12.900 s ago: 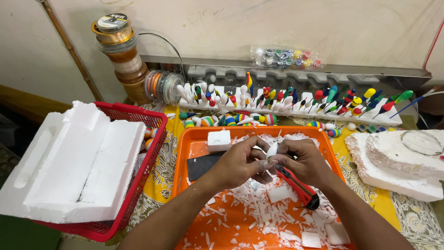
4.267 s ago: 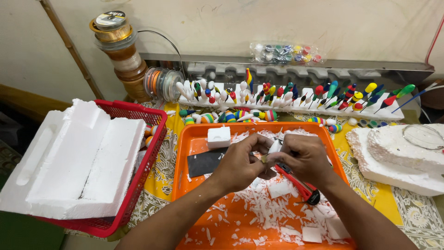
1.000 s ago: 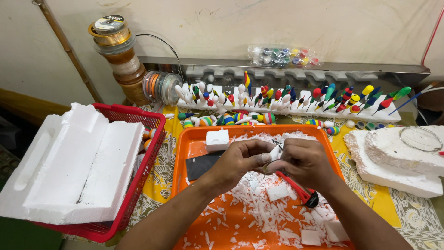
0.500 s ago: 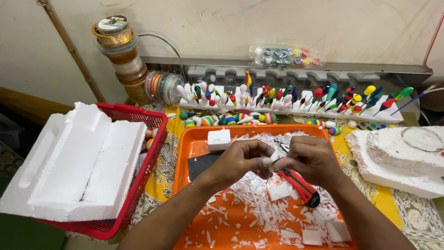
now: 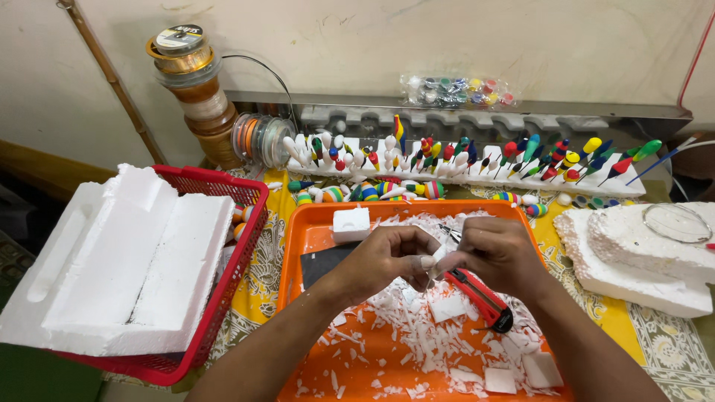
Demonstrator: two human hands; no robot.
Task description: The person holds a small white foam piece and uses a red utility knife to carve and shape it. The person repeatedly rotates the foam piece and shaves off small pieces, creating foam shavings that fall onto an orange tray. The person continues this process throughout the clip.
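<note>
Across the table stood an orange tray (image 5: 313, 231) strewn with white foam chips. Both hands met over its middle: the left hand (image 5: 387, 257) pinched a small foam piece (image 5: 434, 262), the right hand (image 5: 499, 253) gripped a red cutter (image 5: 480, 296). At nine o'clock, a red basket (image 5: 238, 238) held foam slabs.

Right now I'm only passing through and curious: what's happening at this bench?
A person is working over an orange tray littered with white foam shavings. The left hand pinches a small white foam piece, and the right hand meets it while gripping a red utility knife. A cut foam cube sits at the tray's back. Big foam slabs fill a red basket; painted floats line the wall side.
</note>
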